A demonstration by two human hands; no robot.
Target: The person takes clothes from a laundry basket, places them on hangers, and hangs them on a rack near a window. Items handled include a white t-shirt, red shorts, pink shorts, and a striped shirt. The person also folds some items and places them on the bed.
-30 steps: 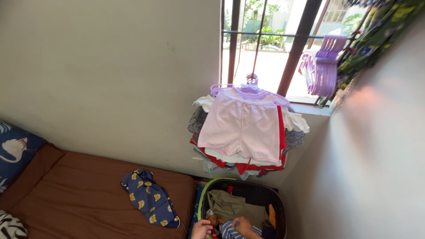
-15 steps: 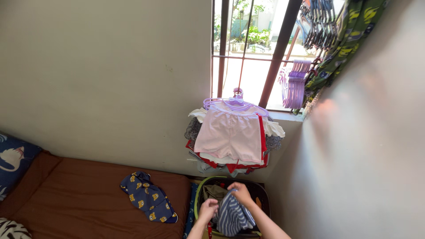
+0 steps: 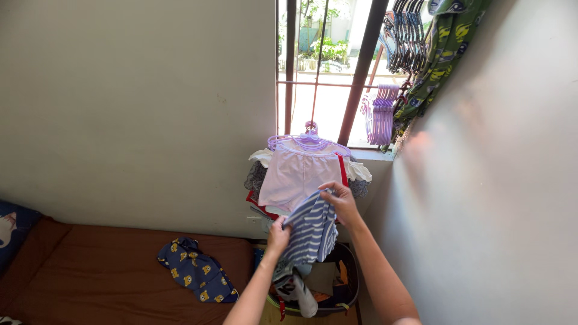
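A wall [image 3: 494, 180] runs close along the right of the hands; to their left a brown mattress [image 3: 90, 271] lies open. Behind them white shorts [image 3: 298, 177] hang at the window. Below sits a laundry basket [image 3: 349, 289]. Left hand [image 3: 278, 232] and right hand [image 3: 342, 201] each pinch the striped shirt [image 3: 310, 232], held up between them.

Striped garment [image 3: 310, 232] between both hands, above basket [image 3: 349, 295] — hung shorts [image 3: 298, 177] behind, mattress [image 3: 90, 283] left.
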